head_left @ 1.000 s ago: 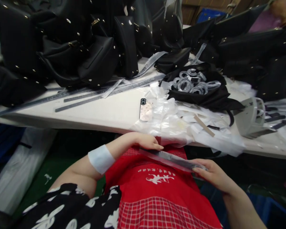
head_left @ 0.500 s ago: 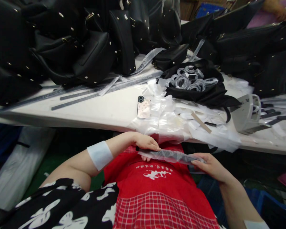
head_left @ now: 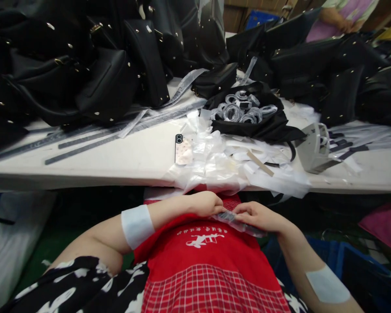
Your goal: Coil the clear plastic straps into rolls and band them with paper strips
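Observation:
Close against the red apron (head_left: 195,261), both hands are on one dark strap wrapped in clear plastic (head_left: 236,221). My left hand (head_left: 209,204) is closed on its left end, the fingers curled and partly hidden. My right hand (head_left: 256,215) pinches the strap further right, and the wrapped end sticks out beneath that palm. Little of the strap shows between the hands. Beyond them, crumpled clear plastic bags (head_left: 211,161) hang over the table edge. A phone (head_left: 183,150) in a patterned case lies beside the bags.
Black bags (head_left: 107,82) crowd the back of the white table (head_left: 143,152). Coiled plastic-wrapped straps (head_left: 236,111) lie on black cloth. A grey tape dispenser (head_left: 314,148) stands at right, and flat strips (head_left: 81,148) lie at left. Another person's hands (head_left: 345,26) show at upper right.
My right hand has moved left toward my left hand, so the strap that was stretched between them is now bunched up. The view has shifted to the right.

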Motion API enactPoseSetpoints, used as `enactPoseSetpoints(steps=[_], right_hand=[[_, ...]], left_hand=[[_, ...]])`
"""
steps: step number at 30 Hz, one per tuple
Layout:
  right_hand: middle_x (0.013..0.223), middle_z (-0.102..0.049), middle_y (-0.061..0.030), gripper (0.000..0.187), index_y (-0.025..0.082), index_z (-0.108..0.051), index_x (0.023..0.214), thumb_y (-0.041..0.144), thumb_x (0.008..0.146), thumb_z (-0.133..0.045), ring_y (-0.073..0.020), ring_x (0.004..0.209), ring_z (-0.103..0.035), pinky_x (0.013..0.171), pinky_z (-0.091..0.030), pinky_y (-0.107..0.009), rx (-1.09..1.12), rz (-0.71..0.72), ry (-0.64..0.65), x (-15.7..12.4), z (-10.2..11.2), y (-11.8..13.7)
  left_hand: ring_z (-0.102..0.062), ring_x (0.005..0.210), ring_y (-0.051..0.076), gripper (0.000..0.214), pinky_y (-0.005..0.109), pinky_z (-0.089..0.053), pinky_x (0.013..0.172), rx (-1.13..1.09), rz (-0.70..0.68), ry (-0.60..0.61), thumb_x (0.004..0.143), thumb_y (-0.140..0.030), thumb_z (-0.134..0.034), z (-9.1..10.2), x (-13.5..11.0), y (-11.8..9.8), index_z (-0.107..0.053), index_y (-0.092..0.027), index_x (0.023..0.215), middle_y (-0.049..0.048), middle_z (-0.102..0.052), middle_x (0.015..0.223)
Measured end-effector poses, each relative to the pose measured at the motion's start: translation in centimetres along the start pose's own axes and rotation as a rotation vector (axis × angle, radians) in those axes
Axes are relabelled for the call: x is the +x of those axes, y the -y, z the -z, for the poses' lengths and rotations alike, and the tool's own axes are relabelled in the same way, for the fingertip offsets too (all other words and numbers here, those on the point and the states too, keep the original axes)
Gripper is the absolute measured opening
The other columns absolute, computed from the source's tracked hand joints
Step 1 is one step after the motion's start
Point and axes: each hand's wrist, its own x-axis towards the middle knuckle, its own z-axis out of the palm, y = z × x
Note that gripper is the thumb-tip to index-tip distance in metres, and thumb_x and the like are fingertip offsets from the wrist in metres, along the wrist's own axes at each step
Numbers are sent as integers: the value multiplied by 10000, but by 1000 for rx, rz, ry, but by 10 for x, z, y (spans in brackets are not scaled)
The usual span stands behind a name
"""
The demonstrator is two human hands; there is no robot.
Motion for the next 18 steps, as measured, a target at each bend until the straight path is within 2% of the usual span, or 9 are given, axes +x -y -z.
enactPoseSetpoints(steps=[2, 5, 7, 9, 11, 13, 18], right_hand=[[682, -622, -18, 448, 133, -703, 829, 548, 869, -539, -115, 572, -494, 516, -380, -205, -86, 35, 19, 5, -4, 4], [622, -569, 3, 437, 132, -695, 786, 514, 898, -515, -100, 545, -433, 491, -334, -199, -123, 67, 26, 3, -4, -1], [625, -562, 3, 432, 134, -696, 784, 514, 894, -524, -103, 554, -435, 489, -336, -196, -121, 79, 20, -3, -1, -4], [624, -562, 2, 438, 134, -693, 778, 526, 886, -531, -104, 553, -442, 489, -346, -195, -111, 78, 29, -7, 3, -5], [629, -566, 4, 436, 137, -687, 776, 533, 880, -539, -104, 553, -452, 502, -360, -196, -104, 74, 54, -10, 6, -4], [629, -557, 10, 426, 142, -675, 776, 531, 883, -537, -102, 556, -454, 514, -363, -196, -98, 74, 65, -10, 7, -3], [655, -524, 15, 422, 150, -641, 784, 531, 902, -502, -99, 564, -441, 506, -345, -198, -87, 72, -7, -11, 10, -3]], left_hand=[[-490, 476, 122, 446, 245, -395, 557, -193, 12, 88, 929, -483, -420, 2, 0, -4, -671, -160, 750, -2, -596, 555], [-468, 406, 129, 659, 265, -429, 517, -532, 83, 354, 924, -638, -271, 16, -7, 4, -683, -157, 740, 12, -571, 493], [-452, 394, 129, 663, 264, -428, 482, -623, 106, 528, 893, -680, -317, 25, -14, 16, -695, -158, 736, 6, -541, 473], [-436, 398, 121, 552, 250, -419, 461, -657, 91, 626, 852, -659, -464, 30, -20, 27, -699, -168, 762, -19, -501, 475], [-421, 410, 112, 467, 240, -404, 454, -701, 57, 636, 824, -622, -555, 30, -23, 34, -694, -177, 795, -41, -456, 487], [-403, 427, 104, 446, 232, -375, 448, -733, 33, 607, 824, -608, -569, 28, -25, 37, -680, -176, 805, -48, -432, 507], [-370, 461, 88, 459, 225, -308, 449, -693, 44, 431, 805, -611, -592, 27, -29, 37, -548, -174, 673, -45, -444, 542]])
